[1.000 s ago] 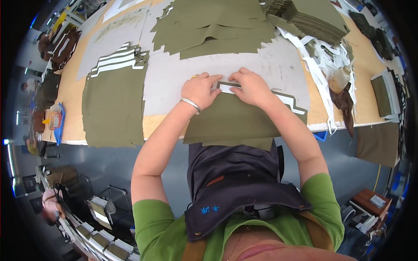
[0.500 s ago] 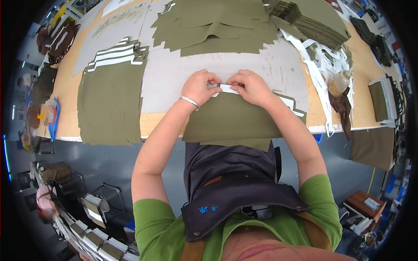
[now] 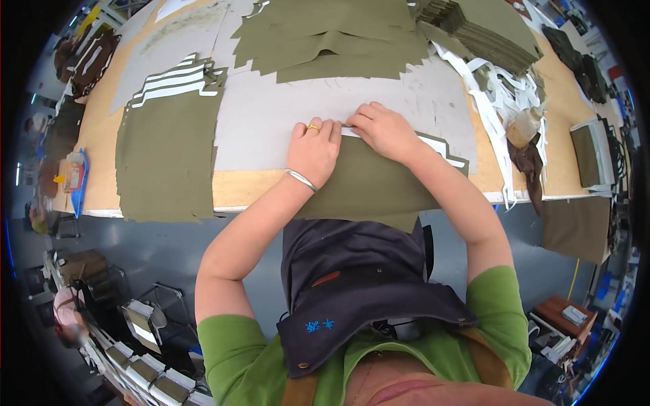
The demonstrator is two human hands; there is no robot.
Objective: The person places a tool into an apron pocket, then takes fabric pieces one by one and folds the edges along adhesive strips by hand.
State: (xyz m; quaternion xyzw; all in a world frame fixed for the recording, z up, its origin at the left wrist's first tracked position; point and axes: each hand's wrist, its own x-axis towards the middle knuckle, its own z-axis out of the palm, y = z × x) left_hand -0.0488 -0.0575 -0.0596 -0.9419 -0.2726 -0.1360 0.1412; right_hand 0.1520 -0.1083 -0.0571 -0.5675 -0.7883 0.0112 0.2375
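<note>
Olive-green flat fabric panel (image 3: 372, 183) lay at the front of the pale wood-coloured tabletop (image 3: 250, 188), its lower part hanging past the table's front edge, close to the dark purple-grey cloth apron (image 3: 338, 247). The bare left hand (image 3: 313, 151) rested palm down on the panel's upper left, fingers together at the upper edge; its thumb was hidden, so a grip could not be confirmed. The bare right hand (image 3: 386, 135) had its fingertips bent in toward the thumb at that same edge, near the left fingers; whether they pinched the fabric could not be told. Between the hands, a short length of flat white strip (image 3: 349, 131) showed. Three faults appeared possible. First, unequal pressure from the two hands could skew the edge or pucker the strip. Second, the unsupported overhang could be caught by the apron if the wearer leaned in, pulling the panel out of line. Third, a further olive-green fabric layer (image 3: 401, 221) showed below the panel; slippage between layers could displace the edge under the fingers.
</note>
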